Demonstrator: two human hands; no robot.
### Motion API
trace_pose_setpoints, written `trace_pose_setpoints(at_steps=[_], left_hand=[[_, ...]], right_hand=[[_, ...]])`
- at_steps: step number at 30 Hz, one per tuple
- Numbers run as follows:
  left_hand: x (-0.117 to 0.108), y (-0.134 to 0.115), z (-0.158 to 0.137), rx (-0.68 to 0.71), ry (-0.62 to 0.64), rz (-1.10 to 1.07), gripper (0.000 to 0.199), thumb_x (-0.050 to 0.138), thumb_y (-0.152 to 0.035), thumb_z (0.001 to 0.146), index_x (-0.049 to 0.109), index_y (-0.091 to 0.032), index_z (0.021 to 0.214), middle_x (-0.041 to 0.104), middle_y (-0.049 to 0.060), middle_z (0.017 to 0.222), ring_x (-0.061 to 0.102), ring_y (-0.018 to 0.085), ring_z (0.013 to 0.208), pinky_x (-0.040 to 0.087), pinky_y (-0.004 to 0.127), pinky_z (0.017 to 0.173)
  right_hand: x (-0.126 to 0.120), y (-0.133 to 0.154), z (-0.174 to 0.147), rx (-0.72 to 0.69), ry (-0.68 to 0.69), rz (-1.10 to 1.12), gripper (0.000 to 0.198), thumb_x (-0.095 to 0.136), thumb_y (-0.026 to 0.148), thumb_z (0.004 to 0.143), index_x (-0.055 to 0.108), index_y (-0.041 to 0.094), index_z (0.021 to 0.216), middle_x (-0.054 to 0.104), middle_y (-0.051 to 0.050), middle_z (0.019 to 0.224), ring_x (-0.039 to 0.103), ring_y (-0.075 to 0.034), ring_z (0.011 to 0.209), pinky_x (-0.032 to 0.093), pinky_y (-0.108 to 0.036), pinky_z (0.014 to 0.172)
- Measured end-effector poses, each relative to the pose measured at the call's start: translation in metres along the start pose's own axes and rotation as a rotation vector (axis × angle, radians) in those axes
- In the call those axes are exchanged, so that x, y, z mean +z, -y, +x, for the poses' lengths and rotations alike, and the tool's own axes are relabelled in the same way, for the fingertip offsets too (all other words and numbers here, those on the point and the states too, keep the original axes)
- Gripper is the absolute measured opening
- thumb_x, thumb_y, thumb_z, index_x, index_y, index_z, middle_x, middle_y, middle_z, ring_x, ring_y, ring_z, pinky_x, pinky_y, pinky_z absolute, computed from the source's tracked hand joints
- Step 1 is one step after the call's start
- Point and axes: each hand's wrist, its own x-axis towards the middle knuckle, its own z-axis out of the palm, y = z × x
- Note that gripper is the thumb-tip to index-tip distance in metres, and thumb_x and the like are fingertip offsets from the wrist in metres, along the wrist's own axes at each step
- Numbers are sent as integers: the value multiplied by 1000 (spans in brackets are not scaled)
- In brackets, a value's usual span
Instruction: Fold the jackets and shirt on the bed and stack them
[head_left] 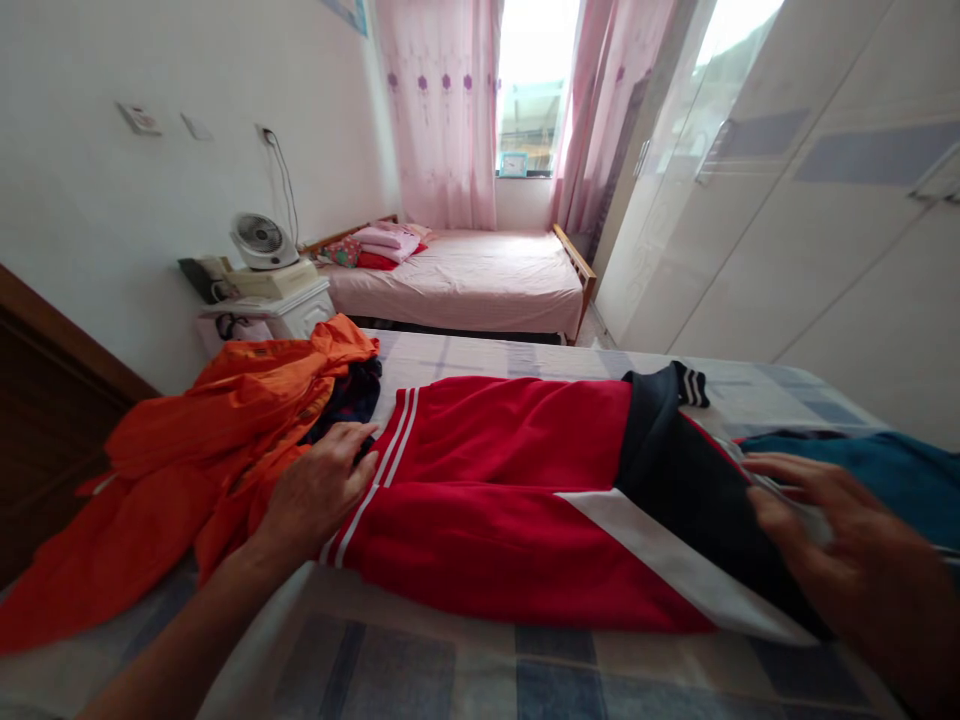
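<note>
A red, black and white garment, which looks like a jersey jacket (pixel 487 540), lies folded lengthwise across the patterned bed sheet. Its white-striped hem is toward the left. My left hand (pixel 326 485) rests at that hem, fingers loosely bent and the thumb apart from them. Over the black end on the right hovers or rests my right hand (pixel 847 550), slightly blurred, with thumb and fingers spread; contact with the cloth is hard to judge. A black cuff with white stripes (pixel 691 384) sticks out at the far side of the jacket.
Bunched orange clothing (pixel 225 430) lies at the left, and teal clothing (pixel 892 465) at the right. Beyond this bed are a second bed (pixel 480 285) with pink bedding, a small fan (pixel 262 240) on a cabinet, and white wardrobes (pixel 750 200) along the right.
</note>
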Motion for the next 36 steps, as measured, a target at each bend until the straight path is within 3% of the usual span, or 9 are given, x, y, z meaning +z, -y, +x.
trace_pose_setpoints(at_steps=[2,5,10,17,21,26,31,36], left_hand=[[5,-5,25,-53,116,15,44,34,-35,86,53,-16,122,56,11,124,57,24,107,44,32,91],[22,-2,58,-145,241,24,42,39,-36,84,58,-14,114,63,13,113,60,25,103,44,31,87],[45,7,75,-279,255,4,39,46,-44,78,63,-16,99,69,14,96,64,29,93,46,33,75],[48,18,77,-359,237,-183,33,50,-48,73,64,-18,78,70,9,85,65,26,85,45,29,69],[50,22,81,-418,184,-307,41,55,-52,67,63,-14,79,70,11,79,65,26,78,46,30,62],[47,20,79,-336,157,-460,39,51,-51,71,64,-15,78,68,3,70,63,18,65,45,24,55],[39,19,84,-281,20,-349,30,45,-43,78,61,-19,83,67,2,76,62,18,74,44,25,67],[45,28,93,-362,-59,-159,30,32,-34,87,55,-18,98,67,11,87,64,25,87,45,32,75]], right_hand=[[17,37,10,-147,25,102,33,39,42,88,56,22,107,59,-9,116,58,-24,104,46,-38,86],[56,69,7,-272,36,187,28,42,32,88,56,19,109,58,-10,119,54,-23,111,44,-39,91],[100,74,-10,-325,132,190,25,44,25,88,60,19,106,62,-9,114,54,-23,113,42,-39,92],[98,71,-9,-276,209,207,25,46,23,86,61,20,106,61,-8,116,52,-23,115,40,-39,95],[100,71,-9,-284,205,212,25,46,23,86,61,20,106,62,-8,115,53,-23,113,41,-38,93],[103,69,-9,-283,195,215,25,45,23,86,61,21,105,62,-7,114,54,-22,112,41,-38,93],[102,69,-10,-291,201,220,25,46,23,86,61,21,105,63,-7,114,54,-22,111,41,-37,92],[102,69,-9,-279,195,223,25,46,24,86,61,21,105,63,-7,113,55,-22,110,42,-37,92]])
